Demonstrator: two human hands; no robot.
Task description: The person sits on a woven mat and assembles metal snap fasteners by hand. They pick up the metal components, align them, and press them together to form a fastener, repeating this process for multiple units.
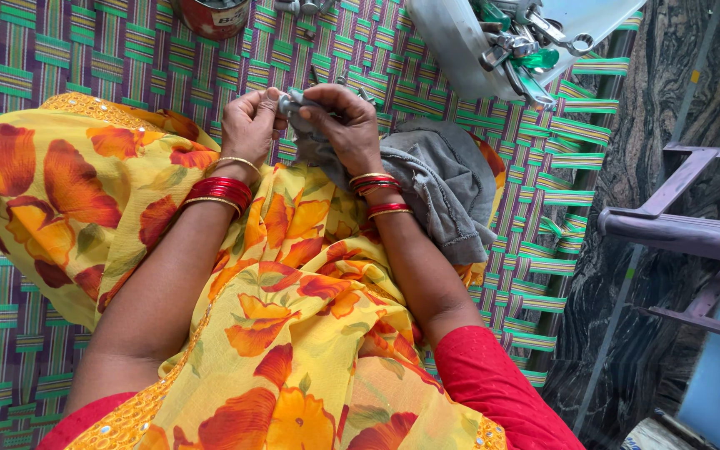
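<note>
Closely paired, left hand (249, 125) and right hand (339, 125) pinch a small metal part (292, 102) between them, wrapped in grey cloth (435, 187).

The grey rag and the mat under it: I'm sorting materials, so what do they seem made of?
The grey rag looks like soft woven cotton, matte, creased and limp in both hands. The mat seems woven plastic strips, judging by its slight sheen and flat striped green and purple bands.

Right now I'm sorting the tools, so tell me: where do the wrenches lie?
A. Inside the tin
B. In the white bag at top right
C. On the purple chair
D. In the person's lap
B: the metal wrenches show in the open white bag on the striped mat.
</note>
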